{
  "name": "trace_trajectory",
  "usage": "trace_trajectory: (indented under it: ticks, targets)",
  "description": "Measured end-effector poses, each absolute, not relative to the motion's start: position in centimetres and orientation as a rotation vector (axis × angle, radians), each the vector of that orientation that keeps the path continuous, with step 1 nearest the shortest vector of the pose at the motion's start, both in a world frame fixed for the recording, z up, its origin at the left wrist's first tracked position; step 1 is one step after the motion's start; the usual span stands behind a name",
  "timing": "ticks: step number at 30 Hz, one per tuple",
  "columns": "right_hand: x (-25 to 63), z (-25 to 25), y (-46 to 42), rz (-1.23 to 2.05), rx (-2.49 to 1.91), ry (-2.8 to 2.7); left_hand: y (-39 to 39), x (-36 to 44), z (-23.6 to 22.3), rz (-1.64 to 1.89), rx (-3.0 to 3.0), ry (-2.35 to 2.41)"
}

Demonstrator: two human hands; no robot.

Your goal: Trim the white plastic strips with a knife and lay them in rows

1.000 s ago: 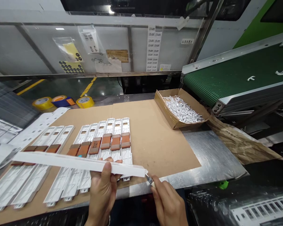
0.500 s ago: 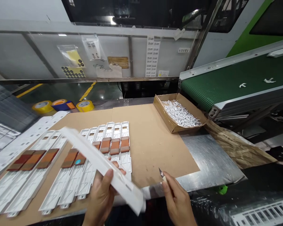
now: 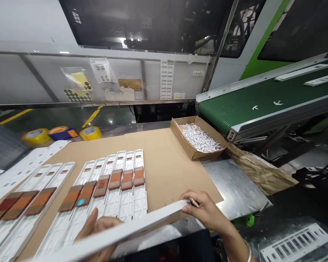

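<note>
A long white plastic strip (image 3: 142, 222) slants across the front of the bench, its near end running out of the picture at lower left. My left hand (image 3: 105, 225) supports it from behind and below, thumb raised and the strip hiding part of the fingers. At the far end, my right hand (image 3: 205, 209) pinches the strip's tip and also keeps a small knife (image 3: 193, 202) between its fingers. Similar white strips (image 3: 125, 203) lie in two groups on the cardboard sheet (image 3: 166, 163). Brown-orange blocks (image 3: 115, 179) rest across them, one with a blue round sticker.
A cardboard box (image 3: 184, 147) of small white scraps stands beside the green conveyor (image 3: 221, 112), which carries white parts. Tape rolls (image 3: 90, 133) sit at back left. The metal bench edge (image 3: 235, 182) shows at right. A bagged slotted white panel (image 3: 295, 243) lies low right.
The strip has swung from steep to a shallower slant, its right end now up at my right hand. My right hand has closed on that end. The view has shifted right and up.
</note>
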State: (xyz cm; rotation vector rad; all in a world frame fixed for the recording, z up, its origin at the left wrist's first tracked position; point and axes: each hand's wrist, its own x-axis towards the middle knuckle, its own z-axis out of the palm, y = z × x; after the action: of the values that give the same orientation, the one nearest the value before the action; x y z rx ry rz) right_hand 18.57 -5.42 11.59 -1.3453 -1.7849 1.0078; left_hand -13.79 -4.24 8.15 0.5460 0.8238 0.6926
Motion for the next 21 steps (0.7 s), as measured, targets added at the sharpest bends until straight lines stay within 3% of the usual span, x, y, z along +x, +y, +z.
trace_trajectory:
  ticks: [4,9,13,17,21]
  targets:
    - [13.9,10.3,-7.0,1.057,-1.427,-1.529,-4.0,-8.9,6.8,1.337,0.401,0.877]
    - [9.7,9.1,-8.7,1.193,-1.339,-1.219,-4.4,-2.0,8.5,1.638,0.457,1.066]
    - [10.2,8.7,-9.8,1.385,-1.305,-0.962,-3.3,-2.5,10.6,1.649,0.460,1.075]
    - [11.4,8.8,-11.1,1.556,-1.347,-1.246,-2.1,-4.1,11.0,1.589,0.438,1.022]
    - [11.4,9.4,-11.6,1.372,-1.271,-1.656,-2.0,-4.4,10.4,1.562,0.403,1.009]
